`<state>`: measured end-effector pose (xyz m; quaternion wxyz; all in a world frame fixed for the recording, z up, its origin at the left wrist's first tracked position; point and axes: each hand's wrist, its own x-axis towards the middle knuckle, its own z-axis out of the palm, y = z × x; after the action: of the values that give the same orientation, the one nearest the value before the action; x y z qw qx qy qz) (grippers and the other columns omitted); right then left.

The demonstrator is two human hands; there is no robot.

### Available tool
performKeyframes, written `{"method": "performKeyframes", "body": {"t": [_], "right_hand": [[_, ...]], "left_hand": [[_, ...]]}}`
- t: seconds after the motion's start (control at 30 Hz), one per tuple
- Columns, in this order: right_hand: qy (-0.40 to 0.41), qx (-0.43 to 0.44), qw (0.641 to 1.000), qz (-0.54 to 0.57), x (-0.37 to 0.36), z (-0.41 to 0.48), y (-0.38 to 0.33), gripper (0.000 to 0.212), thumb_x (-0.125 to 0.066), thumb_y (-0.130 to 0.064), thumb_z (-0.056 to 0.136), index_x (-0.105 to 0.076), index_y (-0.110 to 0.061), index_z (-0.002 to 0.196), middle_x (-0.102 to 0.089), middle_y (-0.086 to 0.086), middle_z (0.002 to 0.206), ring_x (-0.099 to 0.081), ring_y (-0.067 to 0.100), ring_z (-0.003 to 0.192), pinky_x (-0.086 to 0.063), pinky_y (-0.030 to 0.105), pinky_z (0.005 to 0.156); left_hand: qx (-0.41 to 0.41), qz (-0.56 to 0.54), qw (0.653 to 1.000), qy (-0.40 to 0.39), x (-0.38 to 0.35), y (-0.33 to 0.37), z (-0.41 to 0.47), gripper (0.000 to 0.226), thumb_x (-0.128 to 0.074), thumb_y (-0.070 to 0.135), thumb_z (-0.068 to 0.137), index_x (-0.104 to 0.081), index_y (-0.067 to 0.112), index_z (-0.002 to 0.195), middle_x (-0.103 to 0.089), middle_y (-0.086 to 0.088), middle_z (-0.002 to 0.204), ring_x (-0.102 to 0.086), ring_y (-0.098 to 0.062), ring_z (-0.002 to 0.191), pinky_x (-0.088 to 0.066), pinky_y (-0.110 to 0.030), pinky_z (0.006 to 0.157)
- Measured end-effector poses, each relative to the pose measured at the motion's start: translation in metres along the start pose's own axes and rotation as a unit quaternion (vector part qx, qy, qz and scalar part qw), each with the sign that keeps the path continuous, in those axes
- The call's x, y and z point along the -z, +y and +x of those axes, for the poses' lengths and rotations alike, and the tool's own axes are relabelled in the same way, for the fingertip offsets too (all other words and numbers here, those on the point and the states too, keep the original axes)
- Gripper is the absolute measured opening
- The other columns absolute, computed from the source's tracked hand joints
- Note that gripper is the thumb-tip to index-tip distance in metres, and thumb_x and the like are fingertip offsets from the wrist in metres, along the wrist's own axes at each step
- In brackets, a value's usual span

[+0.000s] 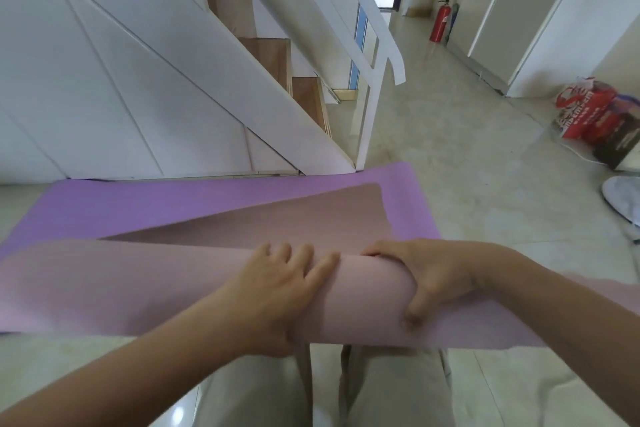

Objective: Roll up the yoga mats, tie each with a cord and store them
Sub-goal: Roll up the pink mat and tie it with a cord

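Observation:
A pink yoga mat (114, 288) is partly rolled into a thick roll across the view, just above my knees. Its unrolled end (311, 218) still lies flat on a purple yoga mat (145, 204) spread on the floor in front of the stairs. My left hand (277, 291) presses flat on top of the roll with fingers spread. My right hand (433, 277) grips the roll from the far side, its thumb hooked on the near face. No cord is in view.
A white staircase (207, 55) with wooden steps rises just beyond the mats, with a white post (369, 121) at its foot. A red bag (595, 114) and a white bundle (623, 198) lie at the right. A fire extinguisher (439, 21) stands by the far wall.

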<state>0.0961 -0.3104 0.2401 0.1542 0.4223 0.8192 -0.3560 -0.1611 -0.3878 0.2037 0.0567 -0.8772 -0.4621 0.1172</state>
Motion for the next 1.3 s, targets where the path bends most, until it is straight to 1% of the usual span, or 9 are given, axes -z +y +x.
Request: {"method": "performKeyframes", "body": {"t": [0.17, 0.37, 0.63, 0.77, 0.93, 1.07, 1.17, 1.23, 1.3], "right_hand": [[0.151, 0.035, 0.942, -0.297, -0.037, 0.007, -0.026, 0.140, -0.076, -0.079, 0.042, -0.010, -0.029, 0.155, -0.026, 0.002, 0.154, -0.038, 0.027, 0.133, -0.038, 0.044, 0.108], [0.285, 0.058, 0.888, -0.357, -0.056, 0.047, -0.021, 0.125, -0.079, -0.054, 0.037, -0.033, -0.013, 0.146, -0.052, 0.019, 0.128, -0.057, 0.038, 0.099, -0.049, 0.045, 0.072], [0.091, 0.034, 0.988, -0.120, 0.001, 0.039, -0.013, 0.112, -0.080, -0.053, 0.049, -0.023, -0.048, 0.145, -0.045, -0.017, 0.140, -0.048, 0.010, 0.122, -0.042, 0.036, 0.104], [0.007, 0.015, 1.000, -0.020, -0.001, 0.030, -0.020, 0.109, -0.079, -0.054, 0.045, -0.021, -0.065, 0.137, -0.047, -0.022, 0.135, -0.050, 0.012, 0.121, -0.046, 0.043, 0.101], [0.121, 0.016, 0.950, -0.288, -0.035, 0.032, -0.051, 0.146, -0.079, -0.071, 0.048, 0.015, -0.030, 0.152, -0.019, -0.003, 0.154, -0.030, 0.025, 0.136, -0.033, 0.041, 0.108], [0.186, 0.023, 0.934, -0.305, -0.039, 0.051, -0.043, 0.126, -0.074, -0.061, 0.056, 0.003, -0.030, 0.151, -0.035, -0.001, 0.142, -0.045, 0.026, 0.119, -0.042, 0.040, 0.095], [0.165, 0.008, 0.959, -0.229, -0.017, 0.054, -0.034, 0.110, -0.076, -0.060, 0.052, -0.016, -0.041, 0.142, -0.046, -0.008, 0.130, -0.051, 0.021, 0.115, -0.046, 0.038, 0.089], [0.154, 0.005, 0.972, -0.176, -0.007, 0.057, -0.028, 0.101, -0.078, -0.057, 0.047, -0.027, -0.047, 0.133, -0.053, -0.014, 0.120, -0.056, 0.016, 0.108, -0.047, 0.039, 0.089], [0.145, 0.005, 0.979, -0.145, -0.001, 0.060, -0.028, 0.102, -0.079, -0.057, 0.044, -0.030, -0.050, 0.133, -0.055, -0.019, 0.118, -0.056, 0.012, 0.106, -0.045, 0.039, 0.092]], "left_hand": [[0.043, -0.176, 0.976, -0.118, 0.013, -0.041, 0.028, 0.112, -0.077, 0.060, 0.047, -0.025, 0.038, 0.144, -0.054, 0.009, 0.127, -0.057, -0.019, 0.107, -0.050, -0.039, 0.091], [0.079, -0.407, 0.873, -0.258, 0.013, -0.075, 0.075, 0.093, -0.091, 0.022, 0.058, -0.045, 0.033, 0.138, -0.061, 0.007, 0.122, -0.062, -0.019, 0.106, -0.056, -0.043, 0.089], [0.028, -0.047, 0.998, -0.040, 0.016, -0.035, 0.019, 0.145, -0.078, 0.075, 0.044, 0.009, 0.032, 0.152, -0.033, 0.005, 0.141, -0.047, -0.022, 0.118, -0.041, -0.042, 0.099], [0.034, -0.007, 0.998, 0.046, -0.008, -0.017, -0.001, 0.135, -0.068, 0.072, 0.039, -0.013, 0.022, 0.152, -0.052, -0.003, 0.125, -0.057, -0.027, 0.095, -0.049, -0.042, 0.078], [0.047, -0.174, 0.980, -0.085, 0.010, -0.051, 0.029, 0.114, -0.080, 0.066, 0.050, -0.024, 0.036, 0.144, -0.051, 0.013, 0.127, -0.058, -0.017, 0.110, -0.047, -0.034, 0.093], [0.067, -0.230, 0.962, -0.135, 0.014, -0.065, 0.041, 0.106, -0.083, 0.063, 0.052, -0.033, 0.037, 0.143, -0.053, 0.015, 0.129, -0.056, -0.014, 0.116, -0.043, -0.035, 0.099], [0.116, -0.101, 0.984, 0.092, 0.000, -0.044, 0.021, 0.090, -0.061, 0.062, 0.056, -0.050, 0.023, 0.137, -0.055, 0.002, 0.133, -0.054, -0.025, 0.119, -0.039, -0.042, 0.104], [0.125, -0.062, 0.929, 0.344, -0.024, -0.023, 0.006, 0.044, -0.068, 0.041, 0.063, -0.070, 0.014, 0.097, -0.066, -0.008, 0.105, -0.062, -0.033, 0.092, -0.047, -0.041, 0.081], [0.142, -0.038, 0.877, 0.458, -0.050, -0.008, -0.002, 0.023, -0.075, 0.025, 0.074, -0.059, 0.014, 0.060, -0.059, -0.005, 0.068, -0.054, -0.029, 0.061, -0.042, -0.037, 0.055]]}}
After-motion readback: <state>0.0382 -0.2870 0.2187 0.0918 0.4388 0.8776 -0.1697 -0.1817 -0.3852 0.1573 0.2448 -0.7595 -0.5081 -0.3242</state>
